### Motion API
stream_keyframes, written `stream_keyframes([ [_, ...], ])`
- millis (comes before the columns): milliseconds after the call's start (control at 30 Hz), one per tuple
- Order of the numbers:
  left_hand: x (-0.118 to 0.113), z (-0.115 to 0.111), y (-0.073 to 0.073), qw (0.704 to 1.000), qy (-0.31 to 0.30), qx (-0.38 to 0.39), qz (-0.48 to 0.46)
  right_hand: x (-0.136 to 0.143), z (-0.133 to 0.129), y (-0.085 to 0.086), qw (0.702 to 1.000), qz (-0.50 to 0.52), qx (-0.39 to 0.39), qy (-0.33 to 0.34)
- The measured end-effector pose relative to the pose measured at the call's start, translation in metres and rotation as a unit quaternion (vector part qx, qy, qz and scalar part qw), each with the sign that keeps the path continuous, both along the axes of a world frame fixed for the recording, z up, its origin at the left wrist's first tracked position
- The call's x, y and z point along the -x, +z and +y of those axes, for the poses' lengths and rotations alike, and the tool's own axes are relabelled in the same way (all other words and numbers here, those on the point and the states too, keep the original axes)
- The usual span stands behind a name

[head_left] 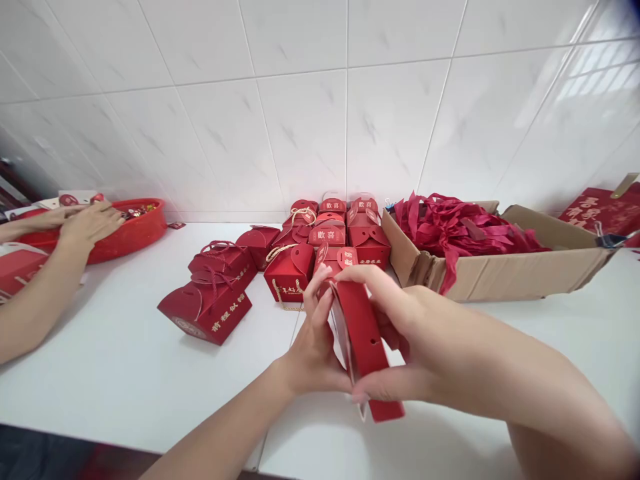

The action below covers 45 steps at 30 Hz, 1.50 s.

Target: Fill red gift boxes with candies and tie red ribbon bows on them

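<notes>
Head view: red card box [363,327] at five o'clock from centre, fingers of left hand [311,350] and right hand [415,333] clamped on it. Ribbons [465,233] at one o'clock from box.

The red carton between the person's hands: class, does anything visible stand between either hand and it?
Nothing visible does. The left hand and right hand both touch the red carton directly. The cluster of red boxes stands beyond it, toward the wall.
</notes>
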State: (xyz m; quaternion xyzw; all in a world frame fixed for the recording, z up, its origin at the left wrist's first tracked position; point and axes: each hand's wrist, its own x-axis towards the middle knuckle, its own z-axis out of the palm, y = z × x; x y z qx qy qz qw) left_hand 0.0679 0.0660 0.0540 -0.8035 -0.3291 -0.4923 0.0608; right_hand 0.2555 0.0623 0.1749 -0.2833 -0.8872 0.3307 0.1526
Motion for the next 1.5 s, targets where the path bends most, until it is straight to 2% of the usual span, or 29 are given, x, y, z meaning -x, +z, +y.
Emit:
stream_keyframes([
  [67,0.000,-0.002,0.000,0.998,-0.024,-0.062,0.007,0.005,0.005,-0.005,0.999,-0.011,0.021,0.029],
  [133,0.001,-0.004,0.001,0.995,-0.036,-0.091,0.007,0.006,0.008,-0.008,0.998,-0.016,0.031,0.053],
  [333,0.001,-0.011,0.004,0.996,-0.085,-0.027,-0.031,-0.007,0.015,-0.005,0.999,-0.011,0.018,0.047],
  [533,0.004,-0.010,0.004,0.994,-0.105,-0.013,-0.031,-0.020,0.029,0.001,0.994,-0.005,0.084,0.070],
  [633,0.005,-0.012,0.005,0.987,-0.134,0.027,-0.084,-0.022,0.035,0.000,0.990,0.034,0.099,0.098],
  [700,0.006,-0.015,0.009,0.979,-0.150,0.064,-0.120,-0.022,0.035,-0.001,0.993,0.044,0.075,0.085],
  [833,0.009,-0.025,0.021,0.981,-0.122,0.104,-0.106,-0.022,0.027,0.002,1.000,0.014,0.006,0.028],
  [933,0.010,-0.030,0.027,0.986,-0.103,0.092,-0.093,-0.024,0.020,0.007,0.999,0.003,-0.023,0.033],
  [1133,0.007,-0.033,0.026,0.993,-0.070,0.032,-0.084,-0.027,0.014,0.009,0.996,-0.030,-0.079,0.036],
  [1233,0.006,-0.035,0.028,0.996,-0.048,0.047,-0.059,-0.028,0.014,0.008,0.993,-0.018,-0.108,0.036],
  [1500,0.011,-0.032,0.033,0.992,-0.059,0.105,-0.031,-0.023,0.016,0.008,0.993,0.005,-0.113,0.045],
])
